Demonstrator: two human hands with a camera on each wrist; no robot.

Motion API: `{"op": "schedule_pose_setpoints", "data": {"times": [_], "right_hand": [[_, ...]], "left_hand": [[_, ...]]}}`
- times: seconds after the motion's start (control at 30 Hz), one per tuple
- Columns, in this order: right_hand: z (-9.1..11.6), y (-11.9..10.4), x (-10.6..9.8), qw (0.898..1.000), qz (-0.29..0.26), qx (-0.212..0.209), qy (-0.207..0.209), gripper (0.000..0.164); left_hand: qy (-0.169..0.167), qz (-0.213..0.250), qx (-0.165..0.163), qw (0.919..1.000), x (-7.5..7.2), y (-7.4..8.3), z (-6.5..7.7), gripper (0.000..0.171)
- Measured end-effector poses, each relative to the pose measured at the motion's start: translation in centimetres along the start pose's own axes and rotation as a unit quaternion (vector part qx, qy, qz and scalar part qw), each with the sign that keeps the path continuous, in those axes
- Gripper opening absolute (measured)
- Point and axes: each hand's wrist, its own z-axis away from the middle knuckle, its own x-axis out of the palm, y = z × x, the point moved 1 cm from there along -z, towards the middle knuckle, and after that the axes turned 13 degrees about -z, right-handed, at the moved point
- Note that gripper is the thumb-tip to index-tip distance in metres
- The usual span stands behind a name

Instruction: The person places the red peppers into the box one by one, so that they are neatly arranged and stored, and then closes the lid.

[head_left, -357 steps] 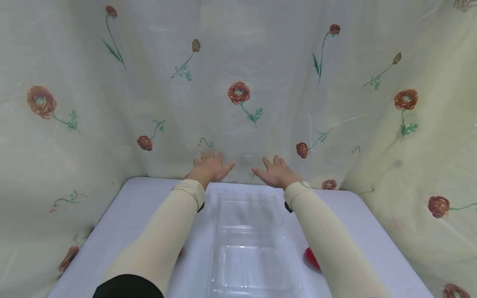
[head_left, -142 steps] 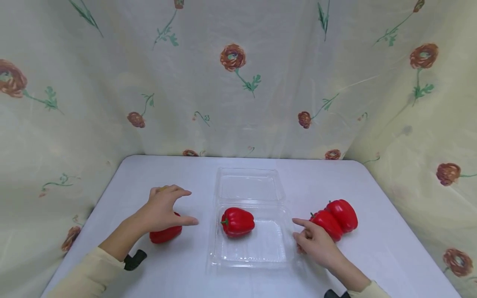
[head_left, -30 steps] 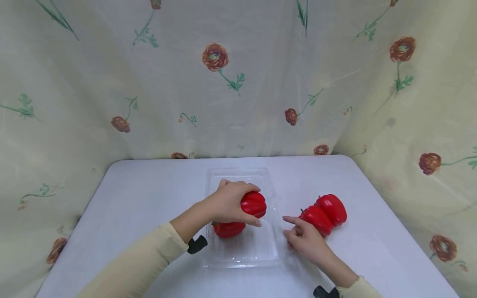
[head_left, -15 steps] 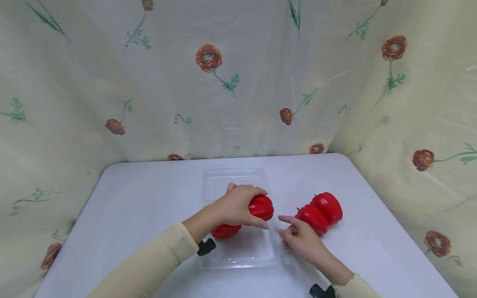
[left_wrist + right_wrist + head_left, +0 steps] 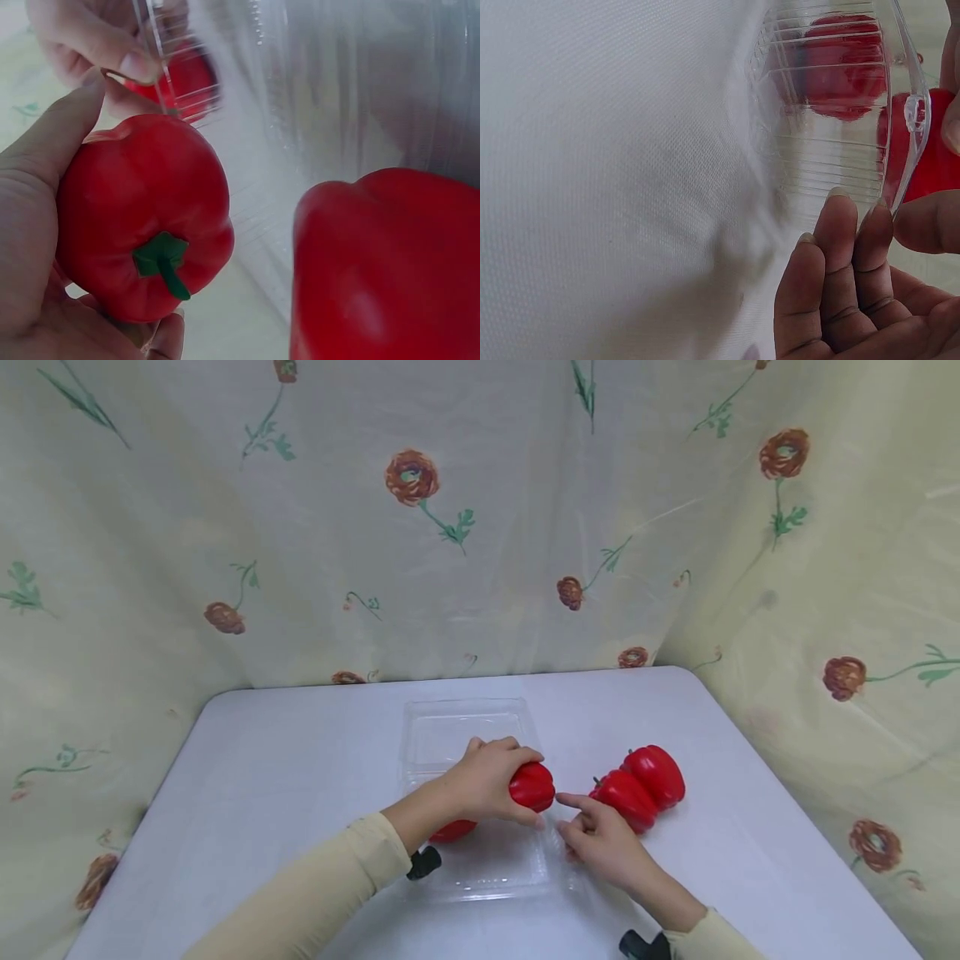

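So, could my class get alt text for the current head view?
A person's left hand holds a red pepper at the right side of an open, clear plastic container, where another pepper lies partly hidden. The right hand holds the container's edge; two more peppers lie farther right on the table.

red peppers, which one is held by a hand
The pepper gripped by the left hand. Of the other three, one pepper lies in the clear container and two peppers sit together on the table right of it, all ungripped.
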Motion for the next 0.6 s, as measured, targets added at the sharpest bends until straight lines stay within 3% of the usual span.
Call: {"op": "schedule_pose_setpoints", "data": {"times": [0.37, 0.6], "right_hand": [[0.0, -0.1, 0.1, 1.0, -0.008, -0.001, -0.002, 0.051], [0.1, 0.0, 0.3, 1.0, -0.008, 0.006, 0.002, 0.051]], "left_hand": [[-0.014, -0.029, 0.01, 0.9994, 1.6, -0.1, -0.3, 0.079], [-0.02, -0.013, 0.008, 0.9997, 2.1, -0.3, -0.2, 0.076]]}}
